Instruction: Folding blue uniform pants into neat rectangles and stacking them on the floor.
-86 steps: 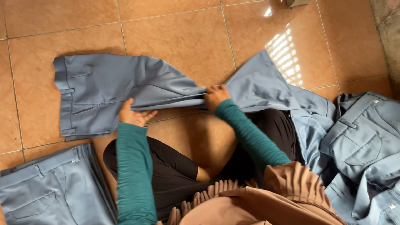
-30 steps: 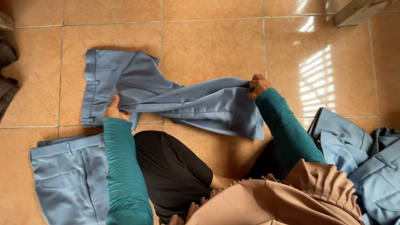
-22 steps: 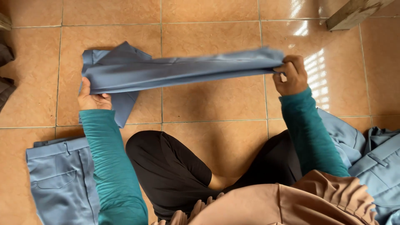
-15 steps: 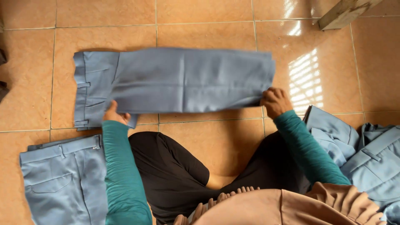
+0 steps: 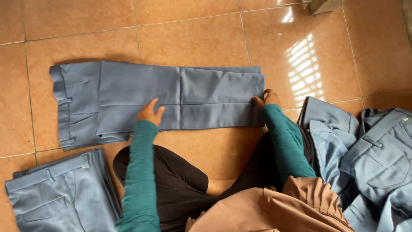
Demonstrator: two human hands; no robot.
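We see a pair of grey-blue woven cloth trousers (image 5: 171,99) lying flat on the glossy orange tiled floor (image 5: 193,38), waistband to our left and leg ends to our right, the two legs stacked one over the other. The left hand (image 5: 150,112) rests palm down on the middle of the trousers, fingers spread and flat, gripping nothing. The right hand (image 5: 266,99) sits at the leg ends; its fingers touch the hem edge, but we cannot tell whether they pinch the cloth or only press on it, as the hand is partly turned away from us.

We judge the cloth to be light, soft and limp, with a little body at the waistband, belt loops and pressed creases. It should slide easily on the smooth tile, so a flat palm is needed to pin it. The firm places to take hold look to be the hem corners and the waistband.

A folded stack of similar grey-blue trousers (image 5: 56,193) lies at lower left, and a loose heap of the same garments (image 5: 369,150) lies at right.
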